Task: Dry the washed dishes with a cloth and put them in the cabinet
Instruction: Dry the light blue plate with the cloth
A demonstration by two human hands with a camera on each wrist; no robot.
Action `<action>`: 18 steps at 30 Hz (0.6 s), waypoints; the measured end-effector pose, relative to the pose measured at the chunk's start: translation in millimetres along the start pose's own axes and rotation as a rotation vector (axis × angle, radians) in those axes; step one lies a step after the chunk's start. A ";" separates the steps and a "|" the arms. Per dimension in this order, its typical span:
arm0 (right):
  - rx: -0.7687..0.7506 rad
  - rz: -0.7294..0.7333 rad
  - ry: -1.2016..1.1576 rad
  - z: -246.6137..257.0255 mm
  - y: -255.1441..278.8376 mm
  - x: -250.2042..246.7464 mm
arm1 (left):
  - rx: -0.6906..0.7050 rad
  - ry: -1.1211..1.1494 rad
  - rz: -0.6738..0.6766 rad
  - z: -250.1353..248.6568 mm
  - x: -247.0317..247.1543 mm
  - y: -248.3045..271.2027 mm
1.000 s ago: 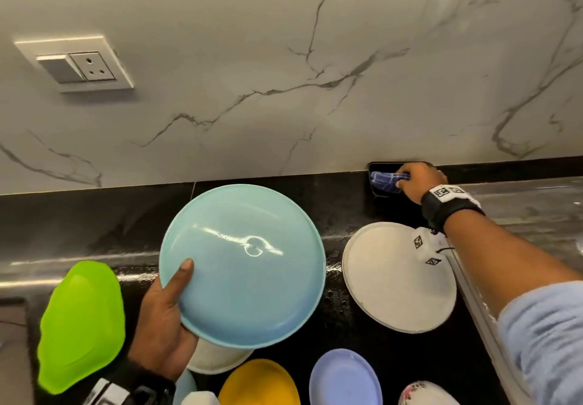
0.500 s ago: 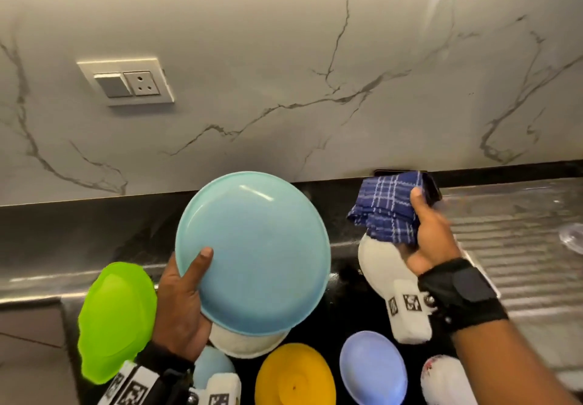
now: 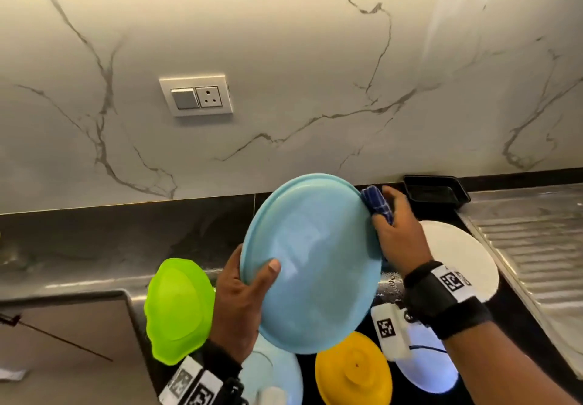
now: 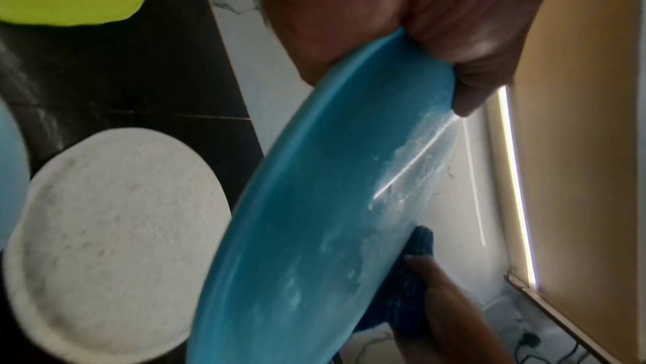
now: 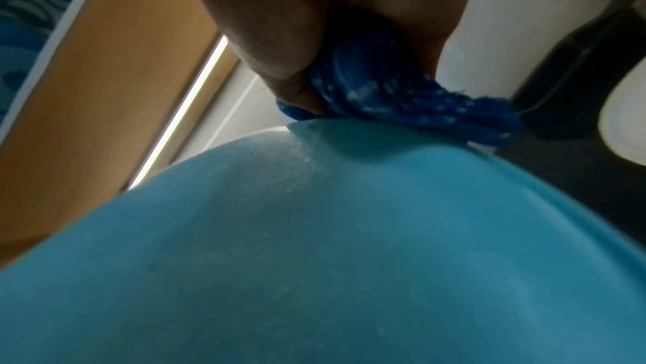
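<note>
The blue plate (image 3: 310,266) is held tilted above the counter (image 3: 94,247) by the left hand (image 3: 239,303), thumb curled over its rim; the cloth (image 3: 377,204) is pinched at the far edge by the right hand (image 3: 399,237); droplets seemingly remain, so firm overlapping wipes are advised.

We see no words or numbers to read. The wrist bands (image 3: 451,281) only have black-and-white square code tags (image 3: 386,328), and we cannot read those.
</note>
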State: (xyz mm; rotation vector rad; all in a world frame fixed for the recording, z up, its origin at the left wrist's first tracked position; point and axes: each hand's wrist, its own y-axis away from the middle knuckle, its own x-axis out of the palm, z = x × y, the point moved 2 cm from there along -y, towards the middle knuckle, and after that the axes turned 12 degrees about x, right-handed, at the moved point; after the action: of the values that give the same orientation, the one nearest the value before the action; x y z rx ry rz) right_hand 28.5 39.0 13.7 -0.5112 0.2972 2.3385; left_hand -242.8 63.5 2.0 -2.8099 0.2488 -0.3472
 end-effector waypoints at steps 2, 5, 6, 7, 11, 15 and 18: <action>-0.074 0.050 0.067 13.8 3.5 6.3 | 0.048 -0.031 0.015 -5.5 -5.3 -2.4; -0.119 0.060 0.100 34.4 9.5 8.1 | 0.103 -0.047 0.023 -16.5 -13.4 -11.3; -0.142 0.064 0.099 41.8 12.3 8.2 | 0.122 -0.060 0.034 -20.3 -14.5 -13.6; -0.172 0.073 0.093 48.2 14.6 9.1 | 0.139 -0.071 0.052 -24.2 -14.0 -15.7; -0.324 0.096 0.066 72.3 22.7 10.5 | 0.209 -0.149 0.119 -34.9 -5.7 -19.4; -0.510 0.143 0.099 89.5 38.8 17.9 | 0.276 -0.223 0.180 -43.1 7.9 -23.7; -0.724 0.146 0.216 97.3 60.7 29.8 | 0.284 -0.241 0.209 -40.4 15.9 -27.8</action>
State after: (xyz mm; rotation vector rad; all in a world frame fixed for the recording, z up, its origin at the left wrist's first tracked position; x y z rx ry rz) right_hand -60.3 47.3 91.8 -1.1190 -0.4552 2.4940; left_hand -234.5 75.4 51.5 -2.4867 0.4000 0.0061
